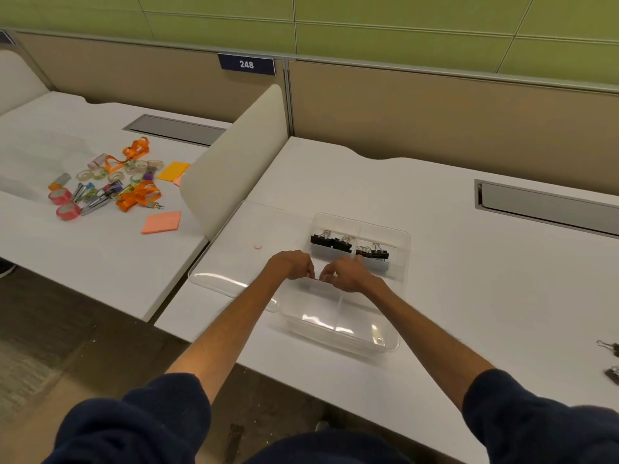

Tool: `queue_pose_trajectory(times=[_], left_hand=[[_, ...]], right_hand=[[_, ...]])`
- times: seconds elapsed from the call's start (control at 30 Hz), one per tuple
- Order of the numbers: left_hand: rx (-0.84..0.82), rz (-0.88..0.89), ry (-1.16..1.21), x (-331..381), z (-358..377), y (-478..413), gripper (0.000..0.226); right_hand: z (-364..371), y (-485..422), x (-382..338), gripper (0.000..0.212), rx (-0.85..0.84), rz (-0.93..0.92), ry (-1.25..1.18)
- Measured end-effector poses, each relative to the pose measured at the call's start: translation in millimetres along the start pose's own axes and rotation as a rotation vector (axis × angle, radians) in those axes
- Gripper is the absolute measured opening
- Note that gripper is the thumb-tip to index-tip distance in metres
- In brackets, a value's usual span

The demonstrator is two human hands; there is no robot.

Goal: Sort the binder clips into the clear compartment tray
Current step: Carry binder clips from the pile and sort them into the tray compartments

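Observation:
The clear compartment tray point(385, 343) sits on the white desk in front of me. Black binder clips point(331, 242) lie in its far left compartment, and more black clips point(374, 252) in the far right one. The two near compartments look bare. My left hand point(293, 264) and my right hand point(348, 274) meet over the tray's left side, at the cross divider. Their fingertips are pinched close together. Whatever is between the fingers is hidden. Two loose binder clips point(609, 346) lie at the desk's right edge, partly cut off.
A clear lid point(217, 279) lies flat against the tray's left side, with a small pink dot point(257, 246) on it. A cream partition point(234, 155) separates the neighbouring desk, which holds tape rolls, orange lanyards point(139, 195) and sticky notes. A cable slot point(542, 205) is at the back right.

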State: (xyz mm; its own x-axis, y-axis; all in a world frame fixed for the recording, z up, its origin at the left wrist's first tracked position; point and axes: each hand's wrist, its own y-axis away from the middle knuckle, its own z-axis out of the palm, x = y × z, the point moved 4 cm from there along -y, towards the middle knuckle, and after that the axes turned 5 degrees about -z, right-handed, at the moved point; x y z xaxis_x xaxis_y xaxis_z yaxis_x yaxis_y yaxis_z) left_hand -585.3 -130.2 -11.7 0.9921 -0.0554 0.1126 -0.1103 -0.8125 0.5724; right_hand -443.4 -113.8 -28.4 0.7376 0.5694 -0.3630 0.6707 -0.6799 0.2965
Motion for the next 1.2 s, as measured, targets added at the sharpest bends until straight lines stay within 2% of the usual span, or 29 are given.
queue_pose_trajectory(times=[0.1,0.17,0.3,0.5,0.63,0.77,1.0,1.2], left_hand=[[-0.066,-0.015,-0.017,-1,3,-6,0.047],[-0.060,-0.021,-0.022,-2,3,-8,0.047],[-0.007,-0.024,0.034,-5,2,-8,0.029],[0.033,-0.027,0.093,-7,1,-4,0.038],[0.111,-0.025,0.126,-7,0,1,0.031],[0.265,-0.035,0.142,-9,-4,7,0.024],[0.574,-0.044,0.023,-11,-25,24,0.026],[0.757,-0.083,0.128,7,-24,27,0.022]], right_hand=[[-1,0,-3,0.033,-0.138,0.020,0.040],[-2,0,-4,0.034,-0.185,0.024,0.051],[0,0,-3,0.036,-0.221,0.023,0.063],[0,2,-9,0.036,-0.217,-0.004,0.039],[2,5,-7,0.034,-0.055,-0.020,-0.060],[3,7,-5,0.026,0.065,-0.033,-0.147],[-4,11,-1,0.023,0.230,-0.050,-0.238],[-24,31,19,0.022,0.537,0.013,-0.350]])
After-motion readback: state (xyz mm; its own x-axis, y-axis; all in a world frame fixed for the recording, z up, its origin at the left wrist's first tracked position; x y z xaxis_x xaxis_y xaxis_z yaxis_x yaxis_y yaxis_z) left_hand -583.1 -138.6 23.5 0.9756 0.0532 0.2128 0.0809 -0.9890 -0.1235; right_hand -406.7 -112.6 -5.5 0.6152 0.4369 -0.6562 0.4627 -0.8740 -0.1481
